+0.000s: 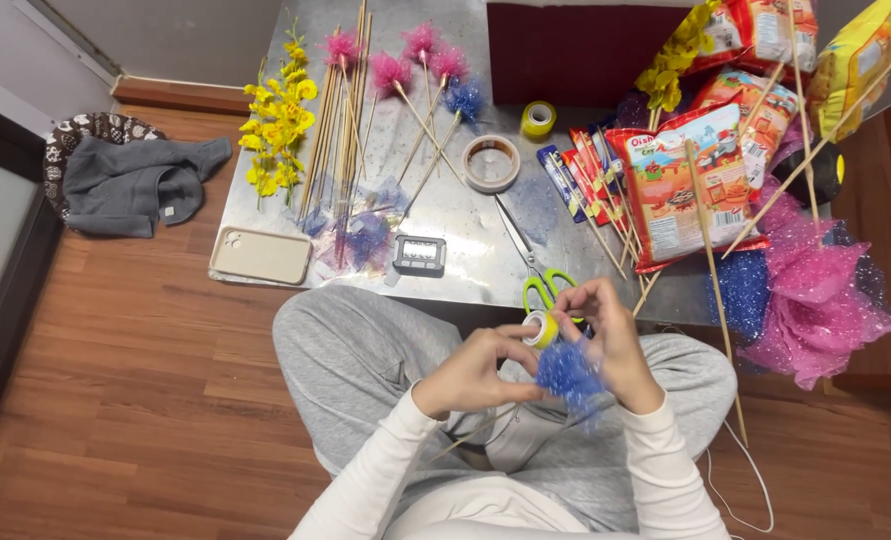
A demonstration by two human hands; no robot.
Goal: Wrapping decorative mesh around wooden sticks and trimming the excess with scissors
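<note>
White-sleeved arms were seen lowest in the head view, over a lap in grey sweatpants. A fluffy blue glitter mesh pom on a thin wooden skewer (569, 373) was held between both hands, just off the table edge. The left hand (474, 372) was pinched shut on the pom's base, while a small roll of yellow-green tape (542, 328) was pressed against it by the curled fingers of the right hand (616, 340).

So, progress-wise: four pink poms on sticks (398, 66) and one blue one (463, 98) were already laid on the metal table (466, 250), so a fair batch looked done. Plenty seemed left though, judging by the bundle of bare bamboo skewers (338, 130) and the pink and blue mesh heap (816, 290). Green-handled scissors (538, 272) were left nearby, beside snack packets (681, 185).
</note>
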